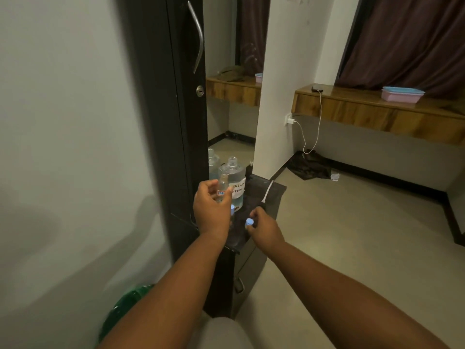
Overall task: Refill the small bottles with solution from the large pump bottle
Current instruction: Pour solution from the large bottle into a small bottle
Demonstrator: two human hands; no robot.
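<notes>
Dim dark shelf [266, 195] beyond both hands – left hand [211, 210] grips a small bottle [222, 187], half hiding the large bottle [235, 180], right hand [264, 226] pinches a blue cap [249, 221].

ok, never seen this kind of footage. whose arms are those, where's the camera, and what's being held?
There is no machine here. A person wears one wide-angle camera on the head, so it looks forward and down along their own two bare arms. That is the only view.

The left hand holds a small clear bottle upright, with no cap on it. The right hand pinches a small blue cap.

Just behind the hands, on a dark shelf beside a mirror, stands the large clear bottle with a white handwritten label. Its neck is open and no pump is fitted. A white and dark stick lying on the shelf may be the pump, but I cannot tell.

Further back is a wooden counter with a pink box.
</notes>
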